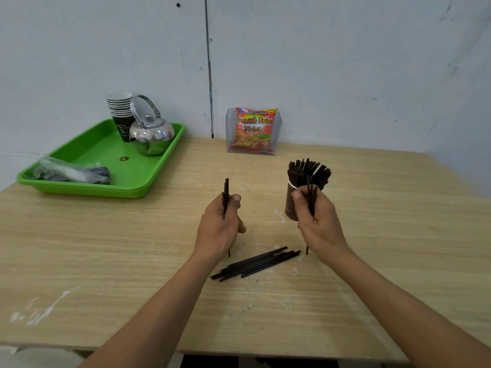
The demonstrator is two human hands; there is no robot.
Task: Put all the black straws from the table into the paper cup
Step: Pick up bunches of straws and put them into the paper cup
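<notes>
So both hands are loaded up: the left hand [220, 221] grips a bunch of black straws [226, 192] upright, fingers curled round them, and the right hand [316, 219] clutches a second bunch [311, 197] the same way, right in front of the paper cup [290, 203]. Holding them vertical makes sense, I'd guess, since they can drop end-first into the cup, which is already crammed with standing straws [308, 170] fanning out at the top. A loose pile [255, 264] lies flat on the table [106, 261] between the two wrists, so the job looks well along but not finished. Squeezing more into that packed cup could get fiddly.
</notes>
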